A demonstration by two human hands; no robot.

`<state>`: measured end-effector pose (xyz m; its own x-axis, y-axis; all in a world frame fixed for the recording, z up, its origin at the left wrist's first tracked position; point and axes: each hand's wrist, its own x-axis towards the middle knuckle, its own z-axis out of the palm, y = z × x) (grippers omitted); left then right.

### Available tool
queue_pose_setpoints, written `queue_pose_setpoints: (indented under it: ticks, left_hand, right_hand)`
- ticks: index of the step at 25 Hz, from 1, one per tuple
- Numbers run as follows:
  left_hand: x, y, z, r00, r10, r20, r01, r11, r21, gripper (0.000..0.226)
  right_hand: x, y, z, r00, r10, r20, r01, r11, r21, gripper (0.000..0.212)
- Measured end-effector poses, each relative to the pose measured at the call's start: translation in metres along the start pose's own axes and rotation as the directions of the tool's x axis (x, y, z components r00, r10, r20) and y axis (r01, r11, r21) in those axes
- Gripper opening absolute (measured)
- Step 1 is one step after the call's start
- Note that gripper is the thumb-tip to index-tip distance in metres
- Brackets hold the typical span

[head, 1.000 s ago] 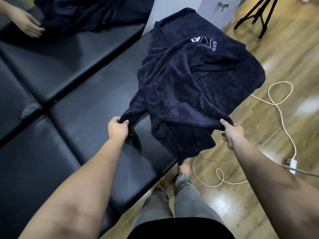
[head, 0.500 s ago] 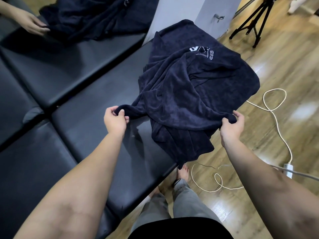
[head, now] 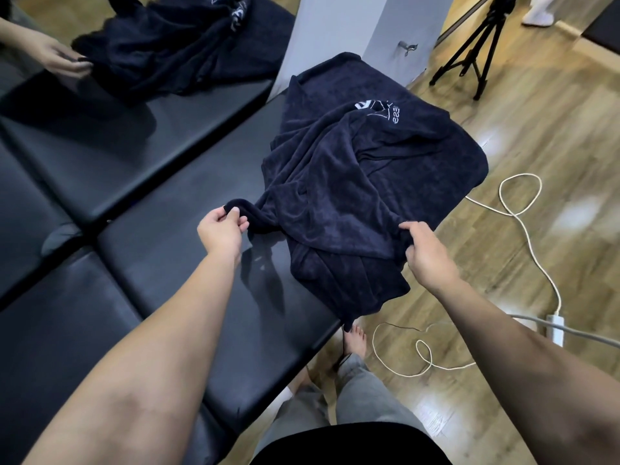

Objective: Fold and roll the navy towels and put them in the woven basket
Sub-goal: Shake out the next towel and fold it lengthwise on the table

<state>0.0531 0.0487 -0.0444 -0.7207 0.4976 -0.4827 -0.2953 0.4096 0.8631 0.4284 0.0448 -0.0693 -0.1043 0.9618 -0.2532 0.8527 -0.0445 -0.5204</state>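
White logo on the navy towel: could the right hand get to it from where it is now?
Probably yes. The right hand pinches the navy towel's near edge, and only crumpled cloth lies between it and the white logo at the far end. It would have to let go and stretch forward.

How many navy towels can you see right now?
2: one navy towel bunched on the near padded bench, another towel on the far bench; more may be hidden.

Towel corner now higher, leftward
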Motion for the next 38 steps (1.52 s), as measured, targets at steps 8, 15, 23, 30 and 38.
queue_pose_setpoints:
  ticks: [8, 15, 23, 30, 38]
  left_hand:
    - [0.002, 0.04, -0.008, 0.994, 0.089, -0.057, -0.091, 0.996, -0.022, 0.01]
    - [0.015, 0.103, -0.023, 0.974, 0.187, -0.126, -0.206, 0.965, -0.163, 0.016]
    - [0.008, 0.18, -0.045, 0.913, 0.369, -0.174, -0.403, 0.882, -0.245, 0.004]
    - [-0.001, 0.227, -0.076, 0.876, 0.422, -0.232, -0.478, 0.825, -0.302, 0.008]
    - [0.019, 0.254, -0.162, 0.815, 0.402, -0.417, -0.548, 0.768, -0.332, 0.013]
  right_hand:
    - [0.024, -0.005, -0.036, 0.871, 0.123, -0.476, -0.021, 0.977, 0.214, 0.022]
    - [0.034, -0.039, -0.085, 0.693, 0.406, -0.596, 0.007, 0.823, 0.568, 0.03]
    - [0.034, -0.073, -0.116, 0.651, 0.428, -0.627, 0.063, 0.793, 0.606, 0.032]
    - [0.033, -0.117, -0.128, 0.634, 0.398, -0.663, 0.13, 0.791, 0.598, 0.03]
    - [0.027, -0.167, -0.113, 0.707, 0.328, -0.627, 0.192, 0.763, 0.617, 0.027]
